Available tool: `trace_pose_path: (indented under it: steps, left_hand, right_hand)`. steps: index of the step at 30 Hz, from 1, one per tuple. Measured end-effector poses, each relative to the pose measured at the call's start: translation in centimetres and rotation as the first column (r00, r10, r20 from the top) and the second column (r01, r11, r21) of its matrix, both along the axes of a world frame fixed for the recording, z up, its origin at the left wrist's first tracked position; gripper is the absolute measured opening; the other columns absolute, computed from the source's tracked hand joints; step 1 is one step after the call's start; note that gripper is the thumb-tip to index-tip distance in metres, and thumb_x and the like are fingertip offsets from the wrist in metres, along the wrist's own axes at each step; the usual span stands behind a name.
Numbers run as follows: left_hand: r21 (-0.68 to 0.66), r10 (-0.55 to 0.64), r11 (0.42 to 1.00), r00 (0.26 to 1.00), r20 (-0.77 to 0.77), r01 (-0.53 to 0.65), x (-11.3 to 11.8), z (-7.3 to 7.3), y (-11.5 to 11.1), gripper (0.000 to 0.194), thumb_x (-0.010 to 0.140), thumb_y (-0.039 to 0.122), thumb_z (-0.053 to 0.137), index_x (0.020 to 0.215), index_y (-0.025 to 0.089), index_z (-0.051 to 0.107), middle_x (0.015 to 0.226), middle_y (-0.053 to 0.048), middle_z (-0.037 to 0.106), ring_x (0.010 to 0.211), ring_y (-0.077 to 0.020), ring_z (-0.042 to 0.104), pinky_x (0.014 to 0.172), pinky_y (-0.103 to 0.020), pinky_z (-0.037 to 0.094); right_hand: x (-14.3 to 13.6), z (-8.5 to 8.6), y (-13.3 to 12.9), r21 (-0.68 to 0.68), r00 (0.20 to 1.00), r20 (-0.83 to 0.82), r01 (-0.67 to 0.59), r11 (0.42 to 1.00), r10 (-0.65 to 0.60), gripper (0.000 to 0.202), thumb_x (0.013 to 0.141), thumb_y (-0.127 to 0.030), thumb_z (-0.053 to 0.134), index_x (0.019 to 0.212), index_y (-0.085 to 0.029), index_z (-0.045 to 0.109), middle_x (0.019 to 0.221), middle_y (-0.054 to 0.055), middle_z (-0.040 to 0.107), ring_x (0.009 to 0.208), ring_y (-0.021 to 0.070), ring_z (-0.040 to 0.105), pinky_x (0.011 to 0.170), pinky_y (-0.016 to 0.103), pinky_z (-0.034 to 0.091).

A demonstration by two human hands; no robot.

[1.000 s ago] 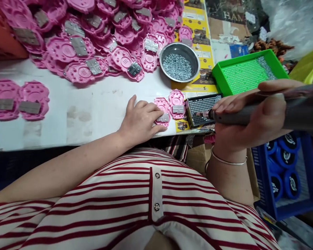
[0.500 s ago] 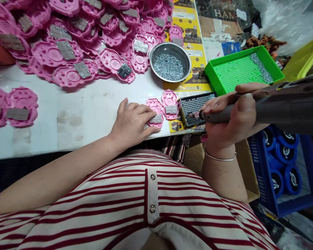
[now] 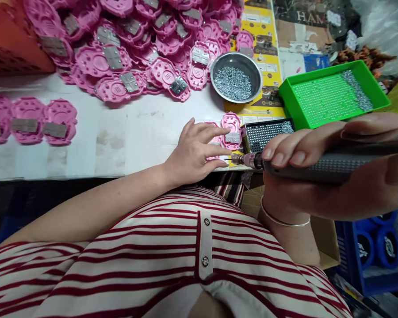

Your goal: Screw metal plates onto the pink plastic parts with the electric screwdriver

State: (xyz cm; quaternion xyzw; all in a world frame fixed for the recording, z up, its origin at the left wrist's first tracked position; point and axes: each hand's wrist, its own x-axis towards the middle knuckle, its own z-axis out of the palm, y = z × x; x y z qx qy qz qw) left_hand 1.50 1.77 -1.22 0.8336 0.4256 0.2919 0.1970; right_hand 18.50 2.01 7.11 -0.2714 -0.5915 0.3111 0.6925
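My left hand (image 3: 197, 152) lies over a pink plastic piece (image 3: 213, 152) at the table's front edge, fingers spread and partly covering it. Another pink piece with a metal plate (image 3: 231, 132) sits upright just right of it. My right hand (image 3: 318, 154) is wrapped round a grey electric screwdriver (image 3: 325, 170), which points left. Its thin bit ends by my left fingertips, over the front of the covered piece. Behind the screwdriver is a black perforated tray (image 3: 265, 132) with small screws at its right end.
A metal bowl (image 3: 215, 90) of screws stands behind the hands, a green tray (image 3: 318, 119) at the right. Pink pieces (image 3: 102, 62) are heaped at the back left, beside an orange basket (image 3: 16, 39). Three more lie at the left. A blue crate (image 3: 350, 265) is lower right.
The screwdriver has moved from over the black tray to beside my left fingers, and its body is raised nearer the camera. My left fingers have spread. The view has shifted left.
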Motion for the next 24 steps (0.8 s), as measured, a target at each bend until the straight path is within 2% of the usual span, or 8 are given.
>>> trace_pose_path:
  steps: [2, 5, 9, 14, 17, 19, 22, 24]
  left_hand:
    - [-0.041, -0.006, 0.999, 1.0, 0.02, 0.007, 0.1, 0.2, 0.0, 0.009, 0.086, 0.039, 0.072, 0.091, 0.035, 0.078, 0.135, 0.002, 0.065, 0.127, -0.023, 0.051, 0.119, -0.053, 0.021]
    - [-0.095, 0.013, 0.995, 0.999, 0.05, -0.008, 0.0, 0.4, -0.1, 0.006, 0.084, 0.037, 0.074, 0.083, 0.033, 0.079, 0.133, 0.001, 0.066, 0.126, -0.023, 0.052, 0.119, -0.053, 0.022]
    - [-0.116, 0.022, 0.993, 0.999, 0.037, -0.018, -0.2, 0.2, -0.1, 0.009, 0.081, 0.04, 0.076, 0.084, 0.031, 0.078, 0.134, 0.0, 0.066, 0.125, -0.0241, 0.053, 0.119, -0.053, 0.022]
    - [-0.117, 0.095, 0.987, 0.988, -0.124, -0.11, -0.9, -0.5, 0.3, 0.057, 0.072, 0.055, 0.08, 0.121, 0.028, 0.069, 0.145, -0.008, 0.056, 0.13, -0.0341, 0.046, 0.117, -0.065, 0.017]
    - [-0.142, 0.111, 0.98, 0.978, -0.177, -0.137, -1.2, -0.7, 0.4, 0.047, 0.076, 0.051, 0.078, 0.116, 0.028, 0.071, 0.143, -0.006, 0.057, 0.131, -0.0358, 0.044, 0.116, -0.069, 0.014]
    - [-0.16, 0.115, 0.977, 0.977, -0.181, -0.145, -1.2, -0.7, 0.5, 0.041, 0.077, 0.05, 0.077, 0.113, 0.029, 0.072, 0.141, -0.005, 0.058, 0.131, -0.0351, 0.044, 0.116, -0.069, 0.014]
    - [-0.184, 0.115, 0.972, 0.977, -0.178, -0.148, -1.1, -0.5, 0.6, 0.04, 0.077, 0.05, 0.077, 0.112, 0.029, 0.072, 0.139, -0.004, 0.06, 0.129, -0.0346, 0.044, 0.116, -0.07, 0.014]
    - [-0.194, 0.11, 0.97, 0.979, -0.174, -0.144, -1.1, -0.4, 0.7, 0.04, 0.077, 0.049, 0.077, 0.111, 0.029, 0.072, 0.137, -0.005, 0.06, 0.128, -0.0344, 0.044, 0.116, -0.071, 0.014]
  right_hand:
    - [0.0, 0.2, -0.2, -0.038, 0.998, 0.042, -0.052, 0.998, 0.053, 0.025, 0.085, -0.053, 0.06, 0.084, -0.03, 0.067, 0.048, -0.007, 0.049, 0.035, 0.0121, 0.044, 0.036, 0.031, 0.046]
    - [-0.2, -0.1, -0.4, -0.073, 0.995, 0.061, -0.073, 0.995, 0.077, 0.027, 0.083, -0.058, 0.061, 0.09, -0.032, 0.066, 0.051, -0.006, 0.05, 0.04, 0.0133, 0.049, 0.041, 0.032, 0.049]
    - [-1.8, -1.2, -0.6, -0.242, 0.985, 0.148, -0.044, 0.969, 0.082, 0.043, 0.071, -0.058, 0.075, 0.105, -0.036, 0.058, 0.063, -0.004, 0.057, 0.065, 0.0207, 0.065, 0.056, 0.038, 0.057]
    - [-3.5, -2.6, -0.2, -0.293, 0.975, 0.184, -0.066, 0.954, 0.124, 0.05, 0.071, -0.055, 0.076, 0.113, -0.039, 0.055, 0.076, -0.002, 0.062, 0.081, 0.0238, 0.068, 0.065, 0.04, 0.058]
    - [-3.3, -3.4, 0.2, -0.282, 0.973, 0.193, -0.067, 0.957, 0.125, 0.049, 0.073, -0.057, 0.073, 0.115, -0.041, 0.054, 0.078, -0.002, 0.062, 0.08, 0.0229, 0.068, 0.065, 0.039, 0.057]
    - [-3.0, -3.9, 0.5, -0.233, 0.98, 0.178, -0.045, 0.971, 0.088, 0.042, 0.077, -0.058, 0.069, 0.112, -0.041, 0.055, 0.075, -0.003, 0.061, 0.071, 0.0202, 0.065, 0.062, 0.037, 0.055]
    - [-3.1, -4.5, 0.8, -0.126, 0.996, 0.093, 0.02, 0.992, -0.009, 0.025, 0.084, -0.055, 0.061, 0.103, -0.039, 0.059, 0.062, -0.006, 0.053, 0.049, 0.0138, 0.052, 0.049, 0.032, 0.047]
    - [-3.4, -4.9, 1.0, -0.094, 0.998, 0.06, 0.032, 0.995, -0.026, 0.021, 0.085, -0.052, 0.06, 0.1, -0.037, 0.061, 0.057, -0.007, 0.048, 0.043, 0.0121, 0.045, 0.045, 0.031, 0.043]
